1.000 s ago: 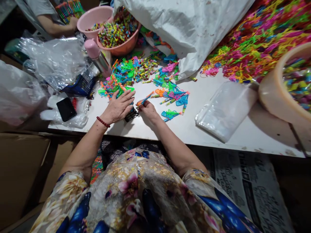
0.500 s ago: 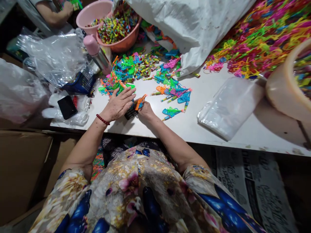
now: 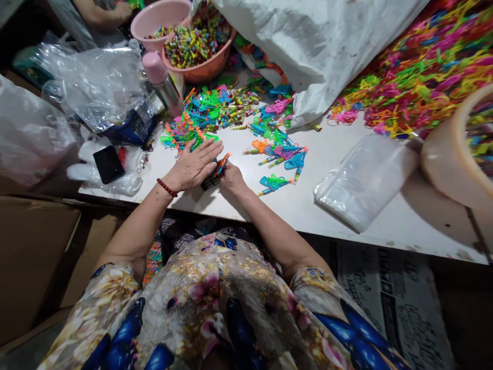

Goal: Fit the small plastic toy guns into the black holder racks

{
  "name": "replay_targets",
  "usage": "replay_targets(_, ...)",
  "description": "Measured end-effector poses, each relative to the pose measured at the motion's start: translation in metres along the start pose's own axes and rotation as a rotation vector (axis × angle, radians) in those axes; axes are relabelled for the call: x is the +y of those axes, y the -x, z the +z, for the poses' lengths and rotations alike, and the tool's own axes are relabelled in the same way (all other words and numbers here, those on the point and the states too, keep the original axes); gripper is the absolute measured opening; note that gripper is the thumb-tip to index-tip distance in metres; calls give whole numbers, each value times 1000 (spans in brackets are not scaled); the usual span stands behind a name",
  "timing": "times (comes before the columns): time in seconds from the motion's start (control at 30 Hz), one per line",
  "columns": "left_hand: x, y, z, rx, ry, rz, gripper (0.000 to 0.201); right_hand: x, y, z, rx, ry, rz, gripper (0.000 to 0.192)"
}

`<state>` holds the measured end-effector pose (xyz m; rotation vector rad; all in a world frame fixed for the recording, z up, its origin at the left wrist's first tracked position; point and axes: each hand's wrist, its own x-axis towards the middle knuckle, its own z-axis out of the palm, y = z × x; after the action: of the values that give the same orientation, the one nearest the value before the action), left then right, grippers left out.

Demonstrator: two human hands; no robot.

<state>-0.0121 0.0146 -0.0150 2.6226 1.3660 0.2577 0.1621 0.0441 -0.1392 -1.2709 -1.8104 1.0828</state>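
Since a second earlier, the orange piece [image 3: 221, 164] had swung from a long slant, pointing up and right, to a steeper stance close against the left hand [image 3: 194, 167]. It stood near the middle of the frame, its lower end hidden, pinched between the closed thumb and fingers of the right hand [image 3: 232, 177]. Just beside it, the black grid holder [image 3: 210, 182] showed partly below the left fingers. That left hand lay palm down with its fingers stretched out; whether it gripped anything underneath could not be told. A red bead bracelet [image 3: 167, 187] circled its wrist.

Right of centre on the white tabletop [image 3: 292, 213], a green and blue piece [image 3: 275, 181] lay apart, near a loose cluster of coloured pieces [image 3: 285, 151]. Above the left hand spread a mixed heap [image 3: 208, 105] of plastic bits, with a pink-capped flask [image 3: 164, 85] at its left edge.

Farther out, an orange bowl [image 3: 208, 71] full of small tubes stood at upper centre, touching a pink basin [image 3: 152, 23]. Stacked clear bags [image 3: 365, 180] lay at right, near a cream tub [image 3: 442, 154]. At left, a black phone [image 3: 109, 164] rested on crumpled white plastic [image 3: 87, 172]. A co-worker's hand [image 3: 123, 10] showed at upper left.
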Motion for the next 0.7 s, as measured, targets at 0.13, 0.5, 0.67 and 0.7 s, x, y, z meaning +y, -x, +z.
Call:
replay_targets(0.13,2,0,0,4,-7,0,63,-4,1,0,-20,84,28,22)
replay_targets(0.5,-1,2,-4,-52,-34,64,87,-2,-12,-6,-51,-5,-29,21)
replay_targets(0.67,-1,4,-6,-18,-7,56,85,3,-14,-4,-9,-116,66,10)
replay_targets(0.7,-2,5,-6,26,5,60,83,5,-14,-2,1,-202,104,10)
